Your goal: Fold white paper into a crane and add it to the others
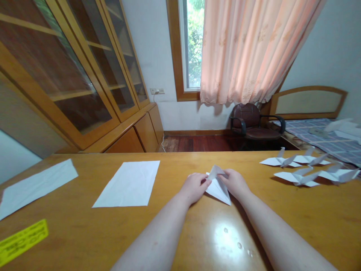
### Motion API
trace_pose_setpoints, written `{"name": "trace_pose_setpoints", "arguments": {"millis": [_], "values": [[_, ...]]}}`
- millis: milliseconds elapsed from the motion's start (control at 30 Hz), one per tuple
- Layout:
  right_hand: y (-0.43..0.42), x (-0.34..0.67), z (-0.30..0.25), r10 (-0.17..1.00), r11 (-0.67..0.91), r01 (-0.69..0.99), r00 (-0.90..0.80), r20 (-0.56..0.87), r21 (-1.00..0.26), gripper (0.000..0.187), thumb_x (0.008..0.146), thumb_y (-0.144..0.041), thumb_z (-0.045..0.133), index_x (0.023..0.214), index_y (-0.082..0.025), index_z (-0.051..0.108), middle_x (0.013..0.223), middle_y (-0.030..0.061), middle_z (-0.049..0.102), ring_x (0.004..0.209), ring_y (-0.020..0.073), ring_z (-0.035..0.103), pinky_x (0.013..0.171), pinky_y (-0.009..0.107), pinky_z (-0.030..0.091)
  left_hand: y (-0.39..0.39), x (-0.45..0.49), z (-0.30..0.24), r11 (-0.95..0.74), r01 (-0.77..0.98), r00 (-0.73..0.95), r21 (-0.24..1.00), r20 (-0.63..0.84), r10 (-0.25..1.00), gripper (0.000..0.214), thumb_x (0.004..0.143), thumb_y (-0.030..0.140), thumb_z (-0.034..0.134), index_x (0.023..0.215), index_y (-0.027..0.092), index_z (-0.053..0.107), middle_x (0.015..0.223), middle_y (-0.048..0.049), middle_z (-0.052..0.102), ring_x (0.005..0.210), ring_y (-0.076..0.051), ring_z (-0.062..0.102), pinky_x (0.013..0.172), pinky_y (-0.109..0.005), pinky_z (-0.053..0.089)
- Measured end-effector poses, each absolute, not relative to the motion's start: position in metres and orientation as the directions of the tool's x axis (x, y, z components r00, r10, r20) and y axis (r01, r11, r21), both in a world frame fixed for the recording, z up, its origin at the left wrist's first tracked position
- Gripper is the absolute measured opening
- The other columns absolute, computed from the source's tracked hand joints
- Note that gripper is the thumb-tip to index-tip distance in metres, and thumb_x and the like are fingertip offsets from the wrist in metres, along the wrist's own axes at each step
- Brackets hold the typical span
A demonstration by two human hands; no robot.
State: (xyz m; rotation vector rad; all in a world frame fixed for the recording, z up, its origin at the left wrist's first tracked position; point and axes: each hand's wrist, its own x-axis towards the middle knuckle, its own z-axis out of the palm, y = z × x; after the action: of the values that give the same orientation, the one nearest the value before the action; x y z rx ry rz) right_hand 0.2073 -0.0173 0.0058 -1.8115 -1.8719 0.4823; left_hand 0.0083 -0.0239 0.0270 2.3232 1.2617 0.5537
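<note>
Near the middle of the wooden desk [84, 233], pretty much dead centre, sits the folded paper [219, 190], and both hands are on it. It's plain white, folded down into a narrow kite-ish triangle. The long point lies flat on the desk, aiming back toward the person, while a small flap at the far end sticks up off the surface. Creases look sharp, and there's no print or colour on it that I can see. The left hand [194, 187] is closed down on the paper's left edge with its fingers curled in tight. The right hand [235, 182] is pinching the raised flap at the top right, fingers narrow too. Both forearms stretch low over the desk. Off to the left a flat white sheet [128, 184] lies unfolded, well apart from the hands. A second sheet [34, 186] is further out by the desk edge, and a yellow label [22, 241] is at the near left corner. Over on the right, a few winged paper models [299, 177] sit in a loose cluster. Behind the desk there's a dark office chair [251, 122] under a peach curtain [254, 49].
</note>
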Motion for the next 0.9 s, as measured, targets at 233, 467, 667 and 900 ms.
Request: {"name": "trace_pose_setpoints", "arguments": {"millis": [233, 467, 667, 900], "values": [[-0.016, 0.208, 0.006, 0.995, 0.025, 0.828, 0.031, 0.09, -0.56, 0.028, 0.081, -0.035, 0.052, 0.091, -0.015, 0.07, 0.092, 0.01, 0.07, 0.088, 0.0234, 0.062, 0.073, 0.028, 0.042, -0.025, 0.008, 0.029, -0.545, 0.527, 0.616, 0.652, 0.148, 0.773, 0.034, 0.091, 0.033, 0.037, 0.107, 0.02, 0.064, 0.104, -0.0054, 0.067, 0.096, -0.02, 0.058, 0.088, -0.031, 0.041], [-0.015, 0.209, 0.007, 0.993, -0.019, 0.821, 0.08, 0.083, -0.571, 0.027, 0.08, -0.035, 0.052, 0.085, -0.016, 0.07, 0.086, 0.0093, 0.07, 0.081, 0.023, 0.063, 0.066, 0.028, 0.041, -0.023, 0.009, 0.025, -0.518, 0.436, 0.659, 0.736, 0.132, 0.741, 0.05, 0.08, 0.007, 0.037, 0.121, 0.026, 0.057, 0.123, 0.0001, 0.061, 0.111, -0.018, 0.054, 0.11, -0.039, 0.024], [-0.018, 0.209, 0.009, 0.993, 0.027, 0.782, 0.051, 0.108, -0.623, 0.029, 0.081, -0.035, 0.049, 0.09, -0.018, 0.07, 0.088, 0.0073, 0.071, 0.083, 0.0215, 0.063, 0.069, 0.027, 0.042, -0.022, 0.012, 0.019, -0.503, 0.563, 0.575, 0.656, 0.127, 0.808, 0.043, 0.083, 0.011, 0.042, 0.118, 0.028, 0.059, 0.122, -0.0027, 0.061, 0.116, -0.021, 0.052, 0.108, -0.045, 0.026], [-0.016, 0.21, 0.006, 0.994, 0.026, 0.784, 0.047, 0.102, -0.62, 0.022, 0.076, -0.029, 0.054, 0.088, -0.019, 0.069, 0.087, 0.0065, 0.07, 0.083, 0.0211, 0.063, 0.071, 0.027, 0.043, -0.022, 0.009, 0.017, -0.544, 0.614, 0.604, 0.572, 0.103, 0.79, 0.043, 0.086, 0.016, 0.041, 0.125, 0.032, 0.054, 0.135, -0.0004, 0.051, 0.129, -0.022, 0.039, 0.11, -0.048, 0.023]]}}
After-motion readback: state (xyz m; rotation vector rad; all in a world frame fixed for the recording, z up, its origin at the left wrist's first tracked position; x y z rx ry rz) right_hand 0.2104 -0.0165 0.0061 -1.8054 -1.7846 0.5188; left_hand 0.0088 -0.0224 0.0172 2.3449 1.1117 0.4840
